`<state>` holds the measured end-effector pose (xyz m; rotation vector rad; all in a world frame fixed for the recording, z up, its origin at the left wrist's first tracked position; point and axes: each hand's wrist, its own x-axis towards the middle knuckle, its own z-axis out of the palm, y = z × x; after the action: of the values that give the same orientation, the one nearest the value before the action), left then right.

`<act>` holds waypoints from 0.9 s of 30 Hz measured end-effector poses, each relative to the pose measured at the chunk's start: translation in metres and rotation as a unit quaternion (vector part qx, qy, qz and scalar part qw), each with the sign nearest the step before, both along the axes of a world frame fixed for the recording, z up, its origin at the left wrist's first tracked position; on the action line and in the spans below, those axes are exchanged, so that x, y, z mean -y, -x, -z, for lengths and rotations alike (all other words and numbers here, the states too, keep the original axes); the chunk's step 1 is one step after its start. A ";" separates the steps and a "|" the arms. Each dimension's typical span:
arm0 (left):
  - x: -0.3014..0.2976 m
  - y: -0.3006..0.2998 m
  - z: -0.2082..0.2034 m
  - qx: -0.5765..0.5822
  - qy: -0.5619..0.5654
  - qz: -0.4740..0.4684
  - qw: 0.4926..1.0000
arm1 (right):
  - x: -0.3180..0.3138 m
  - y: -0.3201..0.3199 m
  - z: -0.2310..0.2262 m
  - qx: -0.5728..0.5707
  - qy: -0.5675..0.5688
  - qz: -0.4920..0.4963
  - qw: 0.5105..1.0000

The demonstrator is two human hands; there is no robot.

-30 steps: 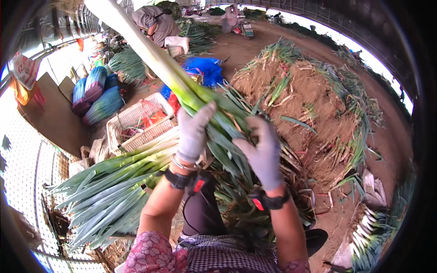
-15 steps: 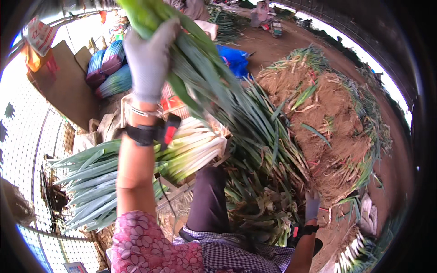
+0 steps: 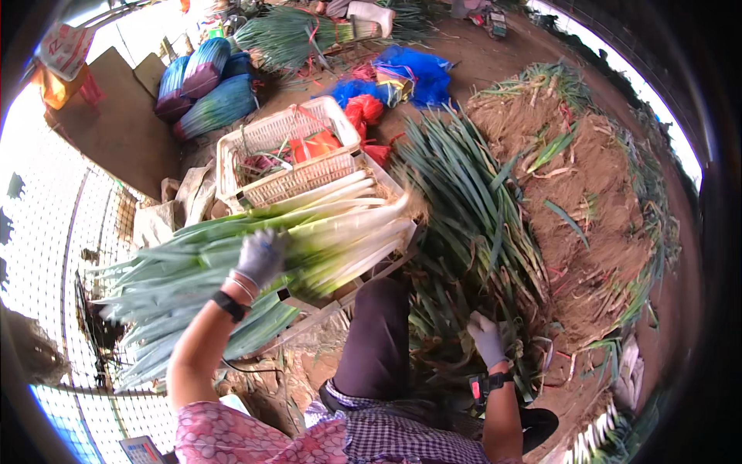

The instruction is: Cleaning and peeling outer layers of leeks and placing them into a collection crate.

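My left hand, in a grey glove, is closed round the green part of a leek on a layer of leeks. That leek is blurred by motion; its white end points right. The layer lies on a low stand, leaves to the left, white stems to the right. Beyond my knee, my gloved right hand is low over loose, withered leaves, with its fingers loosely extended. I see nothing held in it. Close by lies a heap of untrimmed leeks, soil-stained roots towards me.
Behind the stand is a pale plastic crate holding red material. Blue netting and red bags lie farther off. Wrapped leek bundles rest by a brown board. A soil mound rises at right.
My left hand has come down from high up with the leek, onto the layer on the stand. My right hand has moved left, away from the root ends of the heap.
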<state>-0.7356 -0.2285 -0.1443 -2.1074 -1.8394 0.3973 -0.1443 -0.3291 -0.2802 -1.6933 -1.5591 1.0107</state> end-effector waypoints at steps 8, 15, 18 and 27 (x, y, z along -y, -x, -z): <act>-0.061 -0.023 0.005 0.203 0.138 0.033 0.969 | 0.016 -0.011 0.008 0.020 0.038 0.008 0.999; -0.067 -0.068 0.035 0.200 0.188 -0.019 0.962 | 0.030 0.001 0.056 0.038 0.089 -0.013 0.995; -0.076 -0.064 0.060 0.203 0.176 -0.023 0.963 | 0.022 -0.001 0.105 0.087 0.104 -0.007 0.991; -0.064 -0.320 -0.026 0.491 0.080 0.219 0.840 | -0.047 -0.127 0.125 -0.155 0.145 0.145 0.966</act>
<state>-0.4153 -0.1644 -0.1184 -3.0680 -1.6227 -0.8309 -0.0177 -0.2819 -0.4056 -1.7868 -0.9672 1.3187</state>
